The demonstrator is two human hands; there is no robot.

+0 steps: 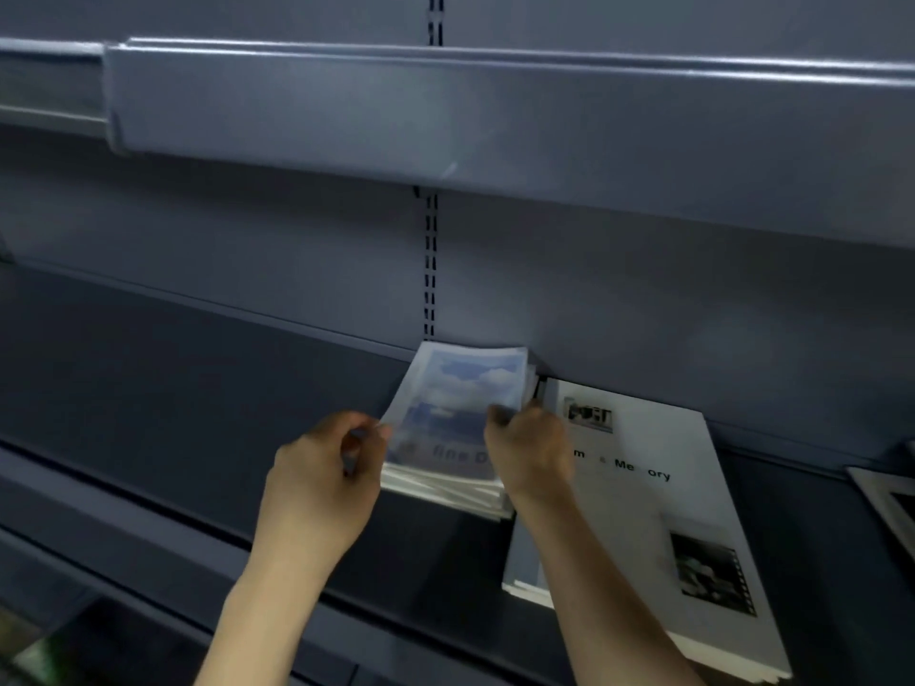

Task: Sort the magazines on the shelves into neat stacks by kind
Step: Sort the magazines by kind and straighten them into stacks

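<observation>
Both hands [317,477] [527,450] pinch sky-cover magazine [460,388] | touching grey stack [643,487]

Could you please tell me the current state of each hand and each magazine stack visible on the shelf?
left hand: pinches the left edge of the sky-cover stack.
right hand: grips the stack's right side.
sky-cover stack: on the shelf, top copy bowed upward, blurred.
white-cover stack: lying flat to the right, untouched.
third magazine: at the right edge, mostly out of view.
</observation>
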